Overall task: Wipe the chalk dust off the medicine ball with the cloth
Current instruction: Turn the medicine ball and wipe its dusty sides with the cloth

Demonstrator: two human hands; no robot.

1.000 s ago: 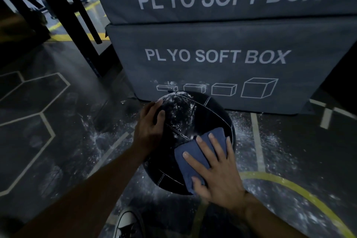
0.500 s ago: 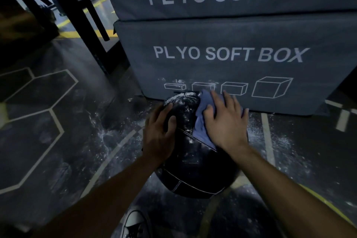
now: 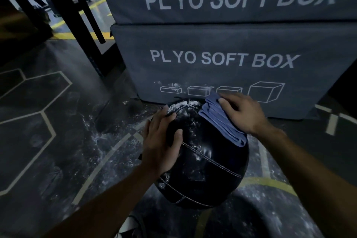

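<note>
A black medicine ball point(image 3: 208, 164) with stitched seams sits on the dark gym floor, right in front of a grey soft box. White chalk dust streaks its top and middle. My left hand point(image 3: 162, 141) rests flat on the ball's left side, fingers spread. My right hand point(image 3: 243, 116) presses a folded blue cloth point(image 3: 220, 121) against the ball's upper right, fingers stretched over it toward the far side. The thumb of that hand is hidden.
Two stacked grey boxes marked PLYO SOFT BOX point(image 3: 222, 60) stand directly behind the ball. Black rack posts point(image 3: 77, 25) rise at the back left. Chalk dust point(image 3: 96, 137) is scattered over the floor to the left and right. My shoe point(image 3: 129, 226) shows below the ball.
My right hand carried the cloth from the ball's near right side up over the top to the upper right. My left hand stayed on the left side. The view drew closer.
</note>
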